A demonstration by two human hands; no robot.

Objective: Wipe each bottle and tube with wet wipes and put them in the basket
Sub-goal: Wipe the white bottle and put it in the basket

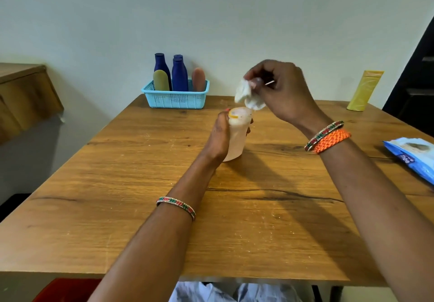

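Observation:
My left hand (219,134) grips a pale pink bottle (237,137) that stands upright on the wooden table (141,207), near its middle. Just above the bottle's top, my right hand (279,90) pinches a crumpled white wet wipe (246,94); its lower edge touches the bottle's rim. At the table's far edge sits a light blue basket (176,99) holding two dark blue bottles (179,73), an olive tube (161,80) and a pinkish-brown tube (198,79). A yellow tube (364,91) stands upright at the far right of the table.
A blue pack of wet wipes (413,156) lies at the table's right edge, its flap open. A wooden cabinet (23,94) stands to the left, apart from the table. A white wall rises behind the basket. A red seat (65,290) shows below the table's near edge.

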